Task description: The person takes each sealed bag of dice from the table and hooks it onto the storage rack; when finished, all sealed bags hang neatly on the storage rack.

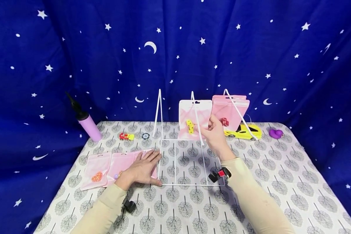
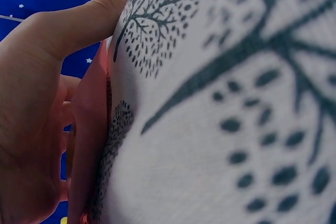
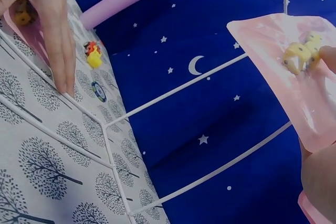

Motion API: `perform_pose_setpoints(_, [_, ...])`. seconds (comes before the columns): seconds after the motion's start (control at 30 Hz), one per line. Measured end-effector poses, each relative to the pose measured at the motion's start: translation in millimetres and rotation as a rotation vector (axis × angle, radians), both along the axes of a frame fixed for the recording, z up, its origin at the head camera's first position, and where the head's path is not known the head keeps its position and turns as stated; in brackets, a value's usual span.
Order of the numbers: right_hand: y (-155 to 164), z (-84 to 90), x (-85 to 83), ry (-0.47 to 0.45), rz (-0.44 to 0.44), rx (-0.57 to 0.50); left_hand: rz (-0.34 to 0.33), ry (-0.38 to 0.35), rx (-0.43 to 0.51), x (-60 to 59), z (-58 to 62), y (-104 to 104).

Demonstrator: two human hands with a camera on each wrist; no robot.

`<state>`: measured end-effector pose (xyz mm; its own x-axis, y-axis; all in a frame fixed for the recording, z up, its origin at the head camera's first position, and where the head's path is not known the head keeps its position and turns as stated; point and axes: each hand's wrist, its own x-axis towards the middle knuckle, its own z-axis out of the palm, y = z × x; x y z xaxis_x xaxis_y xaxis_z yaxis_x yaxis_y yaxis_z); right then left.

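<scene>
My right hand [image 1: 217, 138] pinches the edge of a pink zip bag [image 1: 184, 110] holding yellow dice [image 1: 190, 126]. The bag's hang hole is at the middle arm of a white wire rack [image 1: 187, 185]; whether the wire runs through it I cannot tell. On the rack's right arm hang several pink bags [image 1: 232, 107], the front one with a red die [image 1: 224, 122]. Fingers spread, my left hand [image 1: 144, 169] rests over pink bags [image 1: 121, 159] on the table, its thumb by the rack's front left corner. An outer bag [image 1: 99, 161] shows orange dice [image 1: 97, 176].
Behind the rack stands a yellow toy car [image 1: 247, 131], with a purple duck [image 1: 276, 133] to its right. At the back left are a small red and yellow car [image 1: 126, 136], a round chip [image 1: 145, 136] and a lilac pump [image 1: 90, 127]. A starry curtain [image 1: 175, 58] hangs behind.
</scene>
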<state>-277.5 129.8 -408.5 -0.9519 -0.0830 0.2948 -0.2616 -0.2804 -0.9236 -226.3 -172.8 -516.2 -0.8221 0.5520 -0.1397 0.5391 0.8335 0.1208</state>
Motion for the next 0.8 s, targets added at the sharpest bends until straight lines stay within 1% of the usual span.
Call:
perform_pose_setpoints(0.13, [-1.8,0.6,-7.0,-0.006,-0.008,-0.005,-0.001,-0.002,0.005,0.0,1.6,0.1])
perform_pose_setpoints(0.43, [-5.5,-1.0,-20.9,-0.024,-0.015,-0.023,-0.003,-0.010,0.011,0.1,0.1,0.7])
perform_pose_setpoints(0.5, [-5.6,-2.3,-24.3,-0.025,-0.021,-0.010,-0.002,-0.009,0.017,0.2,0.6,0.4])
perform_pose_setpoints(0.67, [-5.6,-5.6,-33.3,-0.011,-0.051,0.083,0.001,-0.002,0.017,-0.1,1.2,-0.4])
perform_pose_setpoints(0.8, [-6.4,-7.8,-38.3,-0.007,-0.071,0.116,-0.001,-0.008,0.017,-0.4,0.4,-0.8])
